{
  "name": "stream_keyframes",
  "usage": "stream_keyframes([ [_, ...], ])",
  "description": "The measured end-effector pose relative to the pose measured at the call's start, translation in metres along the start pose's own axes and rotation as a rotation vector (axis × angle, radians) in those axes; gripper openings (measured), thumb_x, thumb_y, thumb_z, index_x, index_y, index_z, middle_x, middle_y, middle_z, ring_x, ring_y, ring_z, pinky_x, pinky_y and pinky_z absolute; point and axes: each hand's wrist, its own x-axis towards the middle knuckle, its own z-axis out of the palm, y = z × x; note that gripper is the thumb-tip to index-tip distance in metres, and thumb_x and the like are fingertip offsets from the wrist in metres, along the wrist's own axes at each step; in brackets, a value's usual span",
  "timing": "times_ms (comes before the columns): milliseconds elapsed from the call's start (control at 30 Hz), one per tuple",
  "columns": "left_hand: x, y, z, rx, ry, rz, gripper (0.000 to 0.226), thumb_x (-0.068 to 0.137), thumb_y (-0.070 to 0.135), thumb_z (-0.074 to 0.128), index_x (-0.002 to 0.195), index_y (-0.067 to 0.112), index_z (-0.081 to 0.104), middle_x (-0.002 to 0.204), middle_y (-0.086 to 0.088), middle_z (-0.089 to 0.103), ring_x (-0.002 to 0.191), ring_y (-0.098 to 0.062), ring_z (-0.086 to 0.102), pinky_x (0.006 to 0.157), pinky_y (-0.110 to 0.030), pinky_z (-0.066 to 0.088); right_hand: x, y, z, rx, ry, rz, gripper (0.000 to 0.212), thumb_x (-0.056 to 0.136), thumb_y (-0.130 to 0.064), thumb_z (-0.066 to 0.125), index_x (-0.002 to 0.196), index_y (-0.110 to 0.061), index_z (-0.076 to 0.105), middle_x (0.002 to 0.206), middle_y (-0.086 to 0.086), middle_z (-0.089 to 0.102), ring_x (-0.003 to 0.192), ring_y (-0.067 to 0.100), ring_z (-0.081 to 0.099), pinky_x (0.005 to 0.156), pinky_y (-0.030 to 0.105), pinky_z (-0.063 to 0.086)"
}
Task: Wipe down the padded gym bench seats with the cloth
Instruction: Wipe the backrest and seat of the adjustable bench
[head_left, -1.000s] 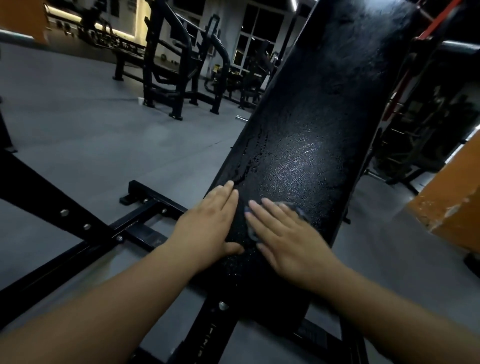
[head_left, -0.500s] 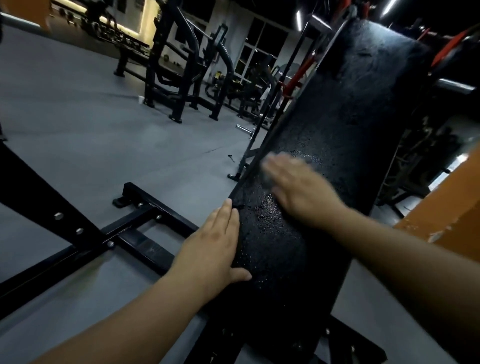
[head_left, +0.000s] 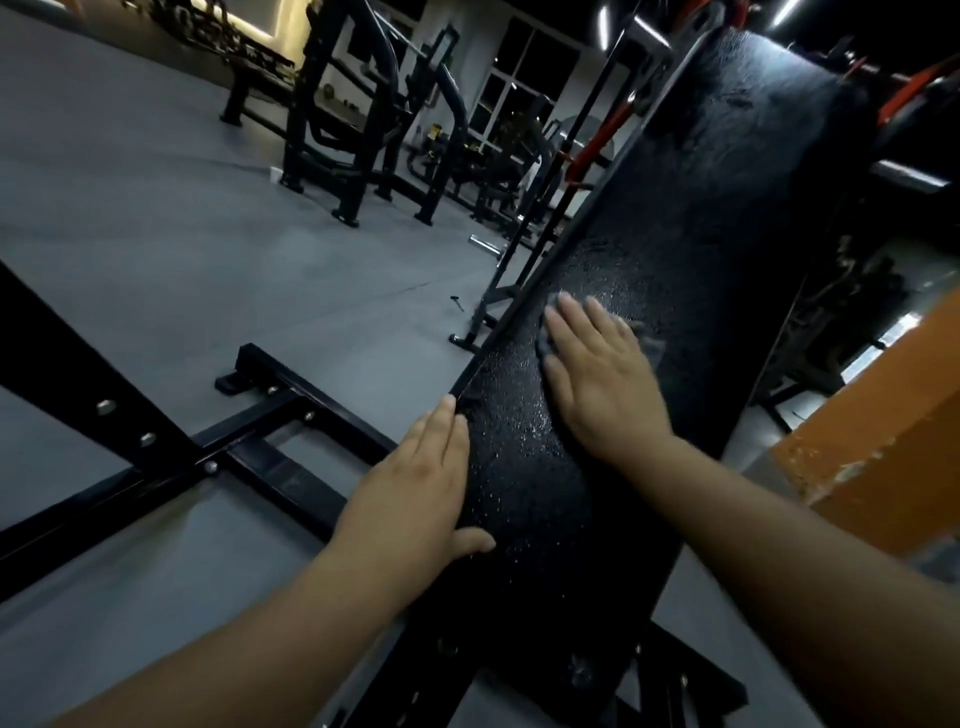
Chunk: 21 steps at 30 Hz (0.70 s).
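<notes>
A long black padded bench pad (head_left: 691, 244) slopes up and away from me, its surface wet and speckled with droplets. My right hand (head_left: 597, 374) lies flat on the pad with straight fingers, pressing a small grey cloth (head_left: 652, 343) whose edges peek out beside the fingers. My left hand (head_left: 415, 488) rests flat along the pad's left edge lower down, fingers straight, thumb on the pad's top.
The black steel frame (head_left: 260, 447) of the bench lies on the grey floor to my left. More black gym machines (head_left: 363, 119) stand at the back. An orange wall (head_left: 883, 441) is on the right, with red-trimmed equipment (head_left: 592, 150) behind the pad.
My right hand slid the cloth up the pad from beside my left hand, then came slightly back down. My left hand stayed at the pad's left edge.
</notes>
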Motion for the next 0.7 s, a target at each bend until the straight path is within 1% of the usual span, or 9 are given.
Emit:
stream_keyframes([
  [67,-0.002,0.000,-0.001,0.024,-0.017,-0.008,0.117,0.084,0.068,0.058,0.156,0.010,-0.012,0.163,-0.007,-0.024,0.153,-0.021,-0.006,0.120,-0.030,0.017,-0.015,-0.044,0.013,0.028,0.021,0.026,0.059,0.102,-0.041,0.027,0.155,-0.016,0.035,0.163,0.003,0.027,0.152,0.027,0.018,0.124,0.042,0.010],
  [133,-0.008,-0.002,0.000,0.058,-0.051,-0.006,0.119,0.083,0.067,0.062,0.156,0.008,-0.011,0.164,-0.009,-0.022,0.153,-0.022,-0.005,0.121,-0.030,0.013,-0.062,-0.067,0.024,0.038,-0.041,-0.177,0.056,0.101,-0.037,0.034,0.152,-0.015,0.042,0.162,0.004,0.032,0.150,0.029,0.025,0.123,0.042,0.016],
  [233,-0.026,-0.007,0.006,0.100,-0.077,0.010,0.121,0.081,0.066,0.065,0.157,0.008,-0.009,0.164,-0.010,-0.021,0.153,-0.022,-0.005,0.120,-0.032,0.018,-0.109,-0.033,0.018,0.012,-0.093,-0.364,0.054,0.100,-0.036,0.039,0.149,-0.015,0.046,0.160,0.004,0.036,0.148,0.028,0.032,0.120,0.044,0.027],
  [300,-0.034,-0.009,0.010,0.112,-0.085,0.030,0.121,0.081,0.066,0.065,0.157,0.011,-0.012,0.163,-0.007,-0.024,0.153,-0.022,-0.006,0.119,-0.033,0.024,-0.095,-0.011,0.013,0.005,-0.045,-0.248,0.054,0.100,-0.036,0.039,0.150,-0.014,0.045,0.158,0.007,0.037,0.147,0.030,0.033,0.119,0.047,0.028],
  [400,-0.037,-0.011,0.014,0.101,-0.058,0.041,0.120,0.081,0.066,0.066,0.157,0.016,-0.013,0.163,-0.001,-0.027,0.153,-0.020,-0.009,0.119,-0.034,0.024,-0.061,-0.046,0.015,0.044,0.039,0.118,0.056,0.102,-0.038,0.032,0.153,-0.015,0.036,0.162,0.007,0.029,0.151,0.031,0.022,0.123,0.047,0.018],
  [433,-0.038,-0.011,0.015,0.088,-0.049,0.032,0.120,0.080,0.066,0.066,0.157,0.017,-0.012,0.163,-0.001,-0.026,0.153,-0.019,-0.008,0.119,-0.033,0.024,-0.064,-0.069,0.021,0.054,0.033,0.116,0.057,0.102,-0.038,0.032,0.153,-0.015,0.037,0.163,0.007,0.028,0.151,0.031,0.021,0.123,0.047,0.017],
  [500,-0.046,-0.012,0.018,0.062,-0.053,-0.017,0.120,0.080,0.065,0.067,0.157,0.015,-0.011,0.164,-0.001,-0.023,0.153,-0.018,-0.007,0.121,-0.033,0.022,-0.088,-0.096,0.031,0.079,-0.019,-0.059,0.055,0.101,-0.036,0.034,0.151,-0.015,0.042,0.161,0.007,0.032,0.150,0.031,0.025,0.122,0.046,0.019],
  [600,-0.066,-0.018,0.021,0.061,-0.084,-0.078,0.120,0.081,0.064,0.067,0.157,0.013,-0.010,0.164,-0.004,-0.020,0.153,-0.020,-0.004,0.123,-0.035,0.018,-0.104,-0.073,0.026,0.058,-0.083,-0.281,0.055,0.100,-0.036,0.033,0.151,-0.017,0.043,0.161,0.004,0.034,0.149,0.026,0.029,0.122,0.043,0.022],
  [700,-0.071,-0.025,0.023,0.064,-0.112,-0.084,0.121,0.081,0.065,0.067,0.157,0.013,-0.012,0.165,-0.005,-0.018,0.153,-0.021,-0.003,0.123,-0.036,0.019,-0.076,-0.066,0.025,0.055,-0.064,-0.097,0.056,0.102,-0.038,0.026,0.153,-0.019,0.036,0.163,0.004,0.029,0.151,0.027,0.023,0.123,0.043,0.015],
])
